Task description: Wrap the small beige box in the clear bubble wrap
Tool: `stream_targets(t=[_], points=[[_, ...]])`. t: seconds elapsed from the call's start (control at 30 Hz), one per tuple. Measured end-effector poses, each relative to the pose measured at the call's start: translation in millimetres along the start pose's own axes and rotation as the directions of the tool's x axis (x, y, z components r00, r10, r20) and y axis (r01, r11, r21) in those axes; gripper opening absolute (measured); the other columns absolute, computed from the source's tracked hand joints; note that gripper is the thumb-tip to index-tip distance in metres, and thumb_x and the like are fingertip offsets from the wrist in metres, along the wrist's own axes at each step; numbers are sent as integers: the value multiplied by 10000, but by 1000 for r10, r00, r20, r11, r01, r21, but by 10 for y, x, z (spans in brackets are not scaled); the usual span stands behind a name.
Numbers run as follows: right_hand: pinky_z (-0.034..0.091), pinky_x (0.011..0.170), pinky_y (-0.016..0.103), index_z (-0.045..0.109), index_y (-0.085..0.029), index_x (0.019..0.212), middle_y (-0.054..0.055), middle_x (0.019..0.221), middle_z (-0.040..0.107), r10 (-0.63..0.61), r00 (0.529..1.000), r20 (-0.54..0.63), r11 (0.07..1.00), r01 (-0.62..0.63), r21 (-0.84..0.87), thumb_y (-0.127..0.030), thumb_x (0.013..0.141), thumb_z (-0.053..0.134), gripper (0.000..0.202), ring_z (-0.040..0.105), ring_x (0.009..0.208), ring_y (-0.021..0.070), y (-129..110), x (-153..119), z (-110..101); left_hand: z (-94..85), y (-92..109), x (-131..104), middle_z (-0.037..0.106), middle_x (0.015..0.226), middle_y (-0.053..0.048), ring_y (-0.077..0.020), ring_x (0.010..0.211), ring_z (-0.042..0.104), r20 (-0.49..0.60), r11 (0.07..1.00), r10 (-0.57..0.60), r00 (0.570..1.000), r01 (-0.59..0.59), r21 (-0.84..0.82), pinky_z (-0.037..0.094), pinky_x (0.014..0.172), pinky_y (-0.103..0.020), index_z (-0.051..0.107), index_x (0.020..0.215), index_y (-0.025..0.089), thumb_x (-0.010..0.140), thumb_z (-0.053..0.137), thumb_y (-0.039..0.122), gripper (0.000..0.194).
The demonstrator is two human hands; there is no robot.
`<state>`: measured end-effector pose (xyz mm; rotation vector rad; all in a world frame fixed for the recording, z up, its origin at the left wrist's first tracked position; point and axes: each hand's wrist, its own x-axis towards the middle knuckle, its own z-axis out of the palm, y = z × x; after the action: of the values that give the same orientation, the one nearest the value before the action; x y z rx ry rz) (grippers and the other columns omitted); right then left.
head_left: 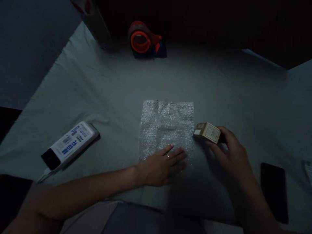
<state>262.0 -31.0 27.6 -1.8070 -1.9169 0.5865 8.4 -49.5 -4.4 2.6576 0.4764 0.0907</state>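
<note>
A sheet of clear bubble wrap (167,125) lies flat and slightly crinkled on the cloth-covered table. My left hand (162,165), with a ring on one finger, rests palm down across its near edge, fingers stretched out. Just right of the wrap, my right hand (230,148) grips a small tan cardboard box (211,132) between thumb and fingers. The box is tilted, with printing on one face and a whitish patch at its left end. Some of my right fingers are hidden behind the box.
An orange-red tape dispenser (140,40) stands at the back. On the left lies a white device with blue printing (73,141), a cable at its near end. A dark phone-like slab (274,191) is at lower right. A dark upright surface (195,22) borders the far side.
</note>
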Motion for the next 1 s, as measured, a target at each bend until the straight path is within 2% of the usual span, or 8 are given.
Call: stream_targets(t=[0.17,0.3,0.47,0.53,0.63,0.73,0.87,1.0], points=[[495,819,440,496,-206,1226,121,1127,601,50,996,76,996,-44,-75,-432,853,528,437,599,992,278,247,-153,-46,-32,-11,-7,311,1512,-132,-290,1425,224,-23,999,4,1000,-5,-39,214,1148,-505,440,1347,152,908,473,372,493],[461,916,496,433,-196,1290,155,1251,537,-29,1000,-6,998,29,-58,-426,806,601,561,534,1146,308,288,-194,11,-8,51,-19,359,1489,-128,-277,1407,280,-83,1000,5,997,-5,1,259,1143,-462,459,1328,126,935,442,260,415],[484,909,466,505,-231,1094,110,1187,593,-105,994,-28,994,104,-17,-314,818,600,303,579,1098,264,290,-158,18,77,162,-64,386,1479,-96,-231,1400,303,-80,1000,17,997,-17,5,283,1150,-377,464,1321,123,946,409,186,384],[488,905,474,517,-235,1037,100,1156,612,-89,995,-37,996,88,-20,-307,819,598,243,593,1077,263,248,-129,-15,113,178,-84,390,1478,-85,-225,1407,287,-70,1000,19,997,-19,-9,274,1156,-374,461,1324,124,957,381,196,382],[498,903,473,530,-241,1003,97,1164,606,-39,978,-203,999,45,26,-287,788,643,247,591,1086,265,55,-85,-70,141,170,-96,380,1485,-76,-229,1410,278,-41,999,32,999,-31,13,251,1164,-377,447,1341,121,964,356,200,396],[514,886,434,517,-249,1006,95,1180,592,-91,941,-326,976,150,160,-213,758,671,294,580,1110,252,-260,-31,-39,126,153,-66,384,1482,-75,-232,1395,307,-35,998,51,998,-50,44,260,1153,-380,462,1334,126,953,378,206,398],[492,910,420,481,-248,987,87,1172,613,-355,934,-40,920,357,162,-160,813,582,219,579,1113,227,-575,77,202,83,152,44,479,1407,-85,-236,1345,384,-77,993,85,993,-78,93,269,1147,-368,508,1294,115,915,432,209,397],[478,918,423,466,-236,986,107,1181,617,-377,922,87,923,365,124,-145,824,561,209,571,1117,231,-570,153,461,91,167,161,525,1348,-107,-241,1318,416,-126,983,79,989,-57,173,234,1171,-372,532,1268,110,876,450,169,404]])
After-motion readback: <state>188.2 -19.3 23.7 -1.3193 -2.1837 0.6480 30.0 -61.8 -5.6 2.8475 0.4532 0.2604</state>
